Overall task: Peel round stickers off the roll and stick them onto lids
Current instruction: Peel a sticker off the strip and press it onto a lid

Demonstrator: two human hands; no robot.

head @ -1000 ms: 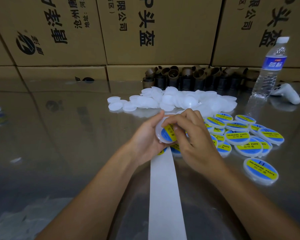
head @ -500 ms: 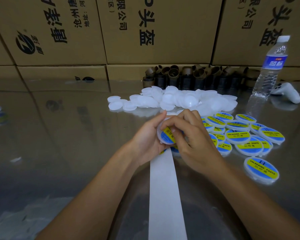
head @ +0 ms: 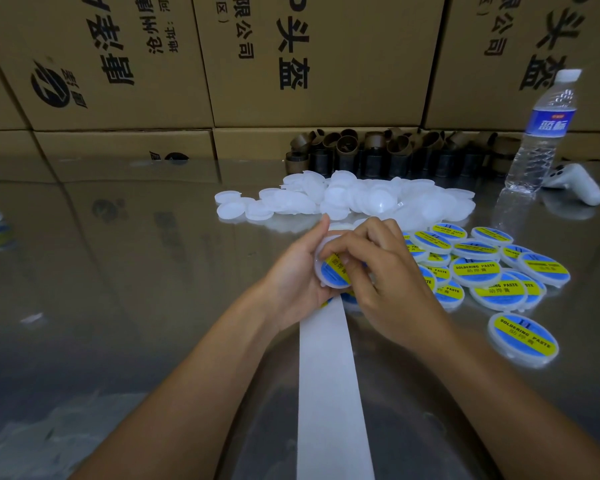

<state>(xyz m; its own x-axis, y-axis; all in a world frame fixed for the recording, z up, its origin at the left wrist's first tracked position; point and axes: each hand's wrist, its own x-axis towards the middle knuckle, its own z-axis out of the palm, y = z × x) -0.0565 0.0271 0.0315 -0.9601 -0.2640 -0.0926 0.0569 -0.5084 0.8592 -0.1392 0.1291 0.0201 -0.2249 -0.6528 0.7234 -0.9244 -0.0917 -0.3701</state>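
Note:
My left hand (head: 291,275) holds a white round lid (head: 331,271) tilted up, thumb along its top edge. A blue and yellow round sticker covers most of the lid's face. My right hand (head: 385,275) curls over the lid from the right, its thumb and fingertips pressing on the sticker. A white backing strip (head: 329,382) runs from under my hands toward me. A pile of plain white lids (head: 354,199) lies behind my hands. Several stickered lids (head: 482,271) lie to the right.
Cardboard boxes (head: 309,57) wall off the back. Brown empty roll cores (head: 395,150) stand in front of them. A water bottle (head: 541,133) and a white controller (head: 575,183) sit at the far right. One stickered lid (head: 522,339) lies alone at the near right.
My right fingers have slid across the sticker on the lid, and the lid has turned slightly in my left hand. The strip and the piles have not moved.

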